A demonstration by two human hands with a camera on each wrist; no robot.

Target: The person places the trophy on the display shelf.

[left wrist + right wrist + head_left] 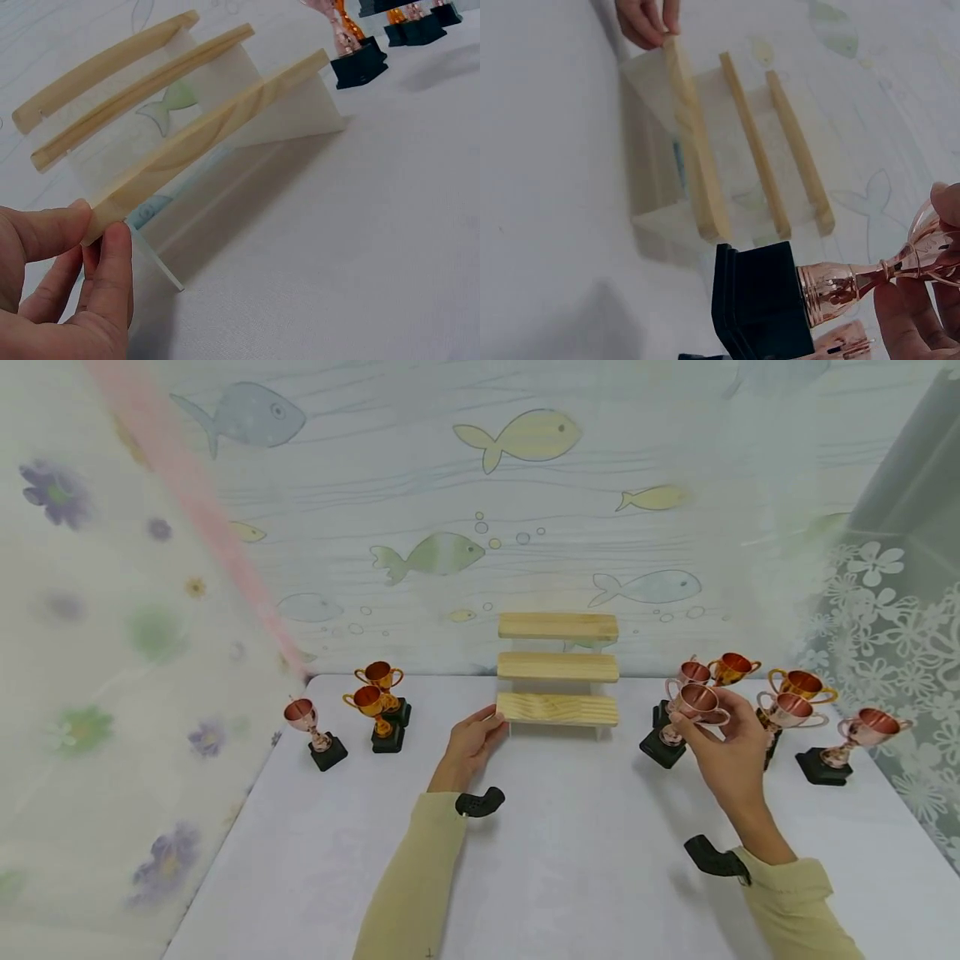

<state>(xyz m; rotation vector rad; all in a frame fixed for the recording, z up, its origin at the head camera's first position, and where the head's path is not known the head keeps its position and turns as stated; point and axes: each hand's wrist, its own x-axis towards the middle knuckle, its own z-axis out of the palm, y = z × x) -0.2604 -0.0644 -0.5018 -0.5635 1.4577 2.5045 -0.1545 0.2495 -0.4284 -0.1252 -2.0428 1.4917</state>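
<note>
Head view: the rack (558, 667), three wooden steps on pale side panels, stands on the white table (570, 843), just off centre toward 3 o'clock. The left hand (468, 750) is at the rack's 8 o'clock, pinching the left end of the lowest step (558, 710). The right hand (731, 756), past the rack's 3 o'clock, is clamped on the held cup (696, 699), a pink one with a black base, which it grips well apart from the rack. Five further cups (789, 710), pink and gold, are beside and behind that hand. Between the rack's 8 and 9 o'clock stand one pink cup (302, 715) and two gold cups (368, 701). A fish-print cloth (337, 502) hangs behind. Left wrist view: the rack runs from 8 o'clock up toward 1; at 8 o'clock the thumb lies against the upper face of the step's end, fingers below it. Black cup bases (360, 66) show at 1 to 2 o'clock, their bowls mostly cut off. Right wrist view: the held cup lies from 5 o'clock, its base foremost, to 4 o'clock, where fingers and thumb close about its bowl and stem. Part of another pink cup shows below it. The rack is at 12 o'clock, the left hand touching its end at 11.
</note>
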